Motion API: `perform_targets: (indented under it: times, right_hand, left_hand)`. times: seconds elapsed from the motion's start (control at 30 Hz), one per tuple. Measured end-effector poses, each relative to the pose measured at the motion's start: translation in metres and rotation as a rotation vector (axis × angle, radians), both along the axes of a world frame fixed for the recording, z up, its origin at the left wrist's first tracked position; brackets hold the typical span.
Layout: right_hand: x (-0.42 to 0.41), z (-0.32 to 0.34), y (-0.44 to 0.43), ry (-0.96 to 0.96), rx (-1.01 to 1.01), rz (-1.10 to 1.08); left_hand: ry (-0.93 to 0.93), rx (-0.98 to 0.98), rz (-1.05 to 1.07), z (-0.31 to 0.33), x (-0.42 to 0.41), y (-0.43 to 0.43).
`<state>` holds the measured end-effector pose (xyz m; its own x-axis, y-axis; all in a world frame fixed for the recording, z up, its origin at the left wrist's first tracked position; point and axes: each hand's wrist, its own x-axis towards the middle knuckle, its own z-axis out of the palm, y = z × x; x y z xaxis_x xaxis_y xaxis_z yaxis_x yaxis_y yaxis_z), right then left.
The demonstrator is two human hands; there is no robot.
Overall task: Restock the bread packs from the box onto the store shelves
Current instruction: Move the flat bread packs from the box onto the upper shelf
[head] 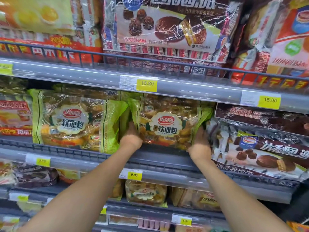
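Gripping a green-edged bread pack (167,123) from both sides, the left hand (131,138) and right hand (199,144) hold it upright at the front of the middle shelf (158,156). Left fingers wrap behind the pack's lower left edge and are largely hidden; right fingers (201,131) press against its lower right edge, curled around the wrapper. Both hands are clasped on the pack. Its bottom sits at or just above the shelf's wire rail; contact cannot be confirmed. Immediately left of the left fingers stands a second identical bread pack (75,119), upright, its side touching or nearly touching the held one. Immediately right of the right fingers lie chocolate pie packs (260,151), tilted. Above the fingers runs the upper shelf edge with a yellow price tag (147,84) reading 15.80. Below the wrists, another tag (134,175) reads 9.90.
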<state>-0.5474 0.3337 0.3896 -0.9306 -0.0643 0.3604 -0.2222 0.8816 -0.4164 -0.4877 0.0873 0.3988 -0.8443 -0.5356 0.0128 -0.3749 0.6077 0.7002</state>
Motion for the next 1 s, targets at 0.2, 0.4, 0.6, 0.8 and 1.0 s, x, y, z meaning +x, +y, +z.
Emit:
perform_targets:
  times: [0.2, 0.4, 0.6, 0.8, 1.0]
  right_hand:
    - [0.009, 0.002, -0.001, -0.041, -0.134, 0.016]
    - [0.028, 0.006, -0.004, -0.011, -0.181, -0.015]
    - [0.049, 0.015, 0.003, -0.126, -0.155, -0.068]
    - [0.109, 0.015, 0.001, -0.075, -0.072, 0.038]
    - [0.196, -0.006, -0.021, 0.018, -0.060, 0.166]
  left_hand:
    - [-0.040, 0.048, -0.018, 0.005, 0.010, 0.003]
    - [-0.021, 0.082, -0.009, 0.016, 0.031, 0.009]
    - [0.051, 0.131, -0.056, 0.023, 0.063, 0.017]
    - [0.177, 0.061, -0.237, 0.016, 0.123, 0.020]
    - [0.267, -0.062, -0.308, -0.016, 0.212, 0.000]
